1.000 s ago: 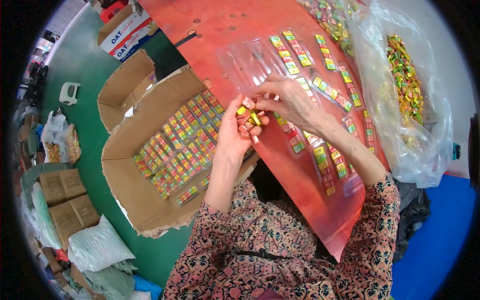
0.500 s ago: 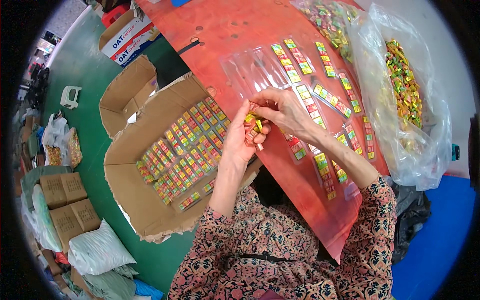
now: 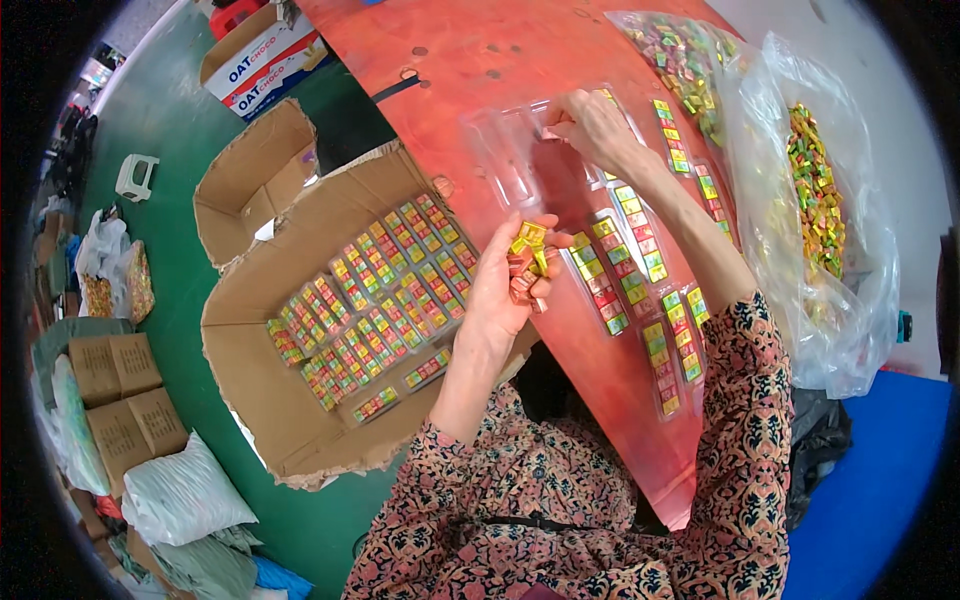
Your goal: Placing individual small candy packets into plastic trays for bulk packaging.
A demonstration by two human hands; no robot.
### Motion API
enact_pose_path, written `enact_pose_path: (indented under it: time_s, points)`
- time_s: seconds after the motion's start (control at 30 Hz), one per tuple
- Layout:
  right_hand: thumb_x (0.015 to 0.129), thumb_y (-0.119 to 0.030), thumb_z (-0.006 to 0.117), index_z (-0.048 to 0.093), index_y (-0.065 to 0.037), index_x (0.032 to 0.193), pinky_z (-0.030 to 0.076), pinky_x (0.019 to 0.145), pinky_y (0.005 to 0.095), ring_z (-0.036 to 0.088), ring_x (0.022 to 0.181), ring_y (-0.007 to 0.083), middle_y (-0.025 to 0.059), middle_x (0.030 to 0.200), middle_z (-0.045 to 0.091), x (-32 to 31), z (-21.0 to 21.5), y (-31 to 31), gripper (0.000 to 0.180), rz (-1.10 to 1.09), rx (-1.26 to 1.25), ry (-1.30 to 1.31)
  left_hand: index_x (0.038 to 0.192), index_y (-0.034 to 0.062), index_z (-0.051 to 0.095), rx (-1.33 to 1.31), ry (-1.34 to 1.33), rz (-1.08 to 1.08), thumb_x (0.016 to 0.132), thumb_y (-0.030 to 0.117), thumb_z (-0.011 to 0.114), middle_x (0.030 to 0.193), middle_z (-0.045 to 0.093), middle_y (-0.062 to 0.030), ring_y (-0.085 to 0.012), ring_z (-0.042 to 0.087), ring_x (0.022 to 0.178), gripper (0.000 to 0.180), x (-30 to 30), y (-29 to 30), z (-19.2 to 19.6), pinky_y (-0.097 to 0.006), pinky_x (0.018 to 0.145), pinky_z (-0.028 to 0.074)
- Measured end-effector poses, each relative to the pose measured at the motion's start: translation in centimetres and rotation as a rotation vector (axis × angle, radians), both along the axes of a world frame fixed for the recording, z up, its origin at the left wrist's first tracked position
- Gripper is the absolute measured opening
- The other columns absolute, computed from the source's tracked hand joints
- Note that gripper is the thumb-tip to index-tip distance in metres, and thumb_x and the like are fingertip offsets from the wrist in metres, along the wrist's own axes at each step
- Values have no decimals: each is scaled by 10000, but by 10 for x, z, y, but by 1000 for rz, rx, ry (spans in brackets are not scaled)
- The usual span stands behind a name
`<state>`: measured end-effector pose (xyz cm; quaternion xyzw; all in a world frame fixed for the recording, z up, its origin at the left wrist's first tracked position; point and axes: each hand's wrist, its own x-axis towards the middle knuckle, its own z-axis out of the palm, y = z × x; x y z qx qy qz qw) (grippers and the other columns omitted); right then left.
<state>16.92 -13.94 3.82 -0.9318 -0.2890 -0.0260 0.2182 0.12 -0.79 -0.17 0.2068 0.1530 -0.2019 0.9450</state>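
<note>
My left hand point(image 3: 487, 305) is cupped with its fingers curled round several small foil-wrapped candies point(image 3: 530, 258), yellow and red. It hovers over the near left edge of the red table point(image 3: 400, 45). Farther off, my right hand point(image 3: 600, 132) reaches over a clear plastic tray point(image 3: 508, 172) with narrow slots. Its fingertips are pinched together at the tray's slots; whatever they hold is too small to make out. Slots left of that hand look bare. Closer to me lie clear strips filled with rows of candies point(image 3: 597, 290), green, yellow, red and white.
An open cardboard box point(image 3: 270, 400) left of the table holds rows of filled strips point(image 3: 385, 270). On the table's right, a clear plastic bag point(image 3: 860, 300) holds loose wrapped candies point(image 3: 815, 190); another bag point(image 3: 670, 60) lies beyond. Cartons point(image 3: 140, 425) and a white sack point(image 3: 190, 490) stand left.
My right hand has left the candies in my left hand and moved away from me, over the clear tray. My left hand still holds its candies. The whole view has shifted slightly.
</note>
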Motion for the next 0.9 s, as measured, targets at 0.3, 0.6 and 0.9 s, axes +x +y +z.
enact_pose_path:
  time_s: [0.3,0.6,0.9]
  points:
    - [700,-102,592,646,-31,801,468,607,364,612,682,283,157,710,621,12,0,-2,134,-75,99,93,1053,4,507,9,11,-4,892,352,410,860,595,-141,-126,507,562,395,-1,0,1,-188,360,326]
    - [680,-70,561,667,-67,770,480,673,393,608,743,326,192,737,613,12,-2,-17,139,-119,-2,-24,1062,4,507,12,25,6,899,350,392,862,597,-139,-124,506,554,399,-2,0,1,-188,361,321]
    - [719,-100,612,627,14,815,461,592,313,604,625,231,148,679,614,7,-17,-13,149,-54,89,-23,1077,5,502,8,-6,-7,902,356,380,879,596,-142,-121,506,570,411,-3,-1,3,-186,365,310]
